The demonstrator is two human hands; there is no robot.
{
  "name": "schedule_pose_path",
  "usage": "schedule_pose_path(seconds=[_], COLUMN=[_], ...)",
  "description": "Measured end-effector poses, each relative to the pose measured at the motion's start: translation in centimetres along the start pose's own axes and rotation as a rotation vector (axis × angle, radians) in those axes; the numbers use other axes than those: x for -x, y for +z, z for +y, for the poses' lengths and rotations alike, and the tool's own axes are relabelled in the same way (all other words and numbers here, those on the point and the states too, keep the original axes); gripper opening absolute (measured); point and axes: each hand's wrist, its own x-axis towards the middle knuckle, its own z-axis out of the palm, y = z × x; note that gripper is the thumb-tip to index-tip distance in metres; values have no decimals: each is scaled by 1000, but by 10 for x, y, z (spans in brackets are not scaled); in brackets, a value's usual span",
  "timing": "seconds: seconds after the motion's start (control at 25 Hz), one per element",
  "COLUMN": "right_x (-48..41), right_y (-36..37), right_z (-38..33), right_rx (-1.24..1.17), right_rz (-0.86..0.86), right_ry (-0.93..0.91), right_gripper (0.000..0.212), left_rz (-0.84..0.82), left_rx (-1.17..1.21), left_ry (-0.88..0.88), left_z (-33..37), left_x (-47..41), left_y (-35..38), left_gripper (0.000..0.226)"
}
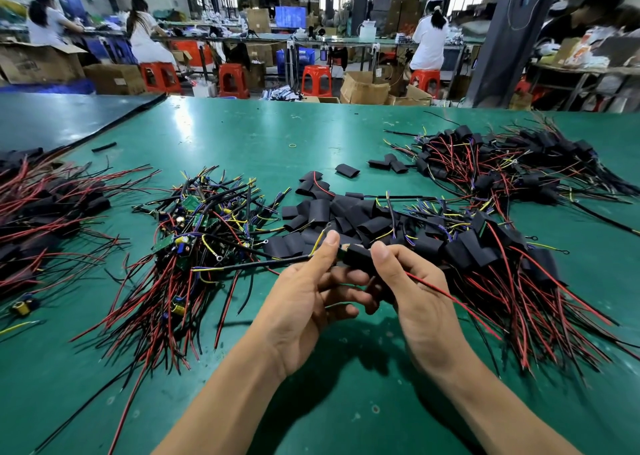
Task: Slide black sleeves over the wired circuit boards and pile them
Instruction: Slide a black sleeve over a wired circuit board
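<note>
Both hands meet over the green table (242, 132) and hold one wired circuit board between them. My right hand (412, 292) pinches a black sleeve (358, 257) that covers most of the board; a red wire trails out to the right. My left hand (311, 295) grips the board's bare end and its black and yellow leads, which run off to the left. A heap of bare boards with wires (194, 240) lies to the left. Loose black sleeves (332, 215) are heaped just beyond my hands. Sleeved boards are piled at the right (498, 246).
A second heap of sleeved boards (512, 163) lies at the far right, and another (41, 212) at the left edge. A dark mat (62, 118) covers the far left. Beyond the table, people sit on red stools among cardboard boxes.
</note>
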Motion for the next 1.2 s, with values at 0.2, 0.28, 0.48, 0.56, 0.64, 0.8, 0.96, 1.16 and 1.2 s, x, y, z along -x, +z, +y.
schedule_pose_path(seconds=[0.2,0.28,0.48,0.56,0.64,0.8,0.96,1.16,1.2], right_x=[-5,-6,-5,-6,-9,-11,-10,-9,-9], right_y=[-4,-6,-4,-3,-3,-4,-3,-3,-3], right_z=[3,5,5,2,-2,-4,-2,-2,-2], right_rx=[-72,-113,-288,-321,-340,-383,-329,-221,-211], right_rz=[5,-19,-105,-41,59,164,152,91,88], right_ry=[95,110,206,217,213,230,219,210,220], right_gripper=[50,50,63,66,54,38,34,39,40], left_rz=[-25,-53,-143,-129,-84,-42,-49,-75,-80], left_rx=[-15,-8,59,97,111,125,137,113,108], left_ry=[21,4,-46,-31,-25,-29,-20,-27,-23], left_z=[-1,-1,1,0,-1,-1,-1,-2,-2], left_x=[0,0,1,-1,-3,-5,-4,-3,-3], left_y=[-1,-3,-7,-8,-7,-7,-9,-9,-9], left_gripper=[59,56,32,34,30,20,22,30,29])
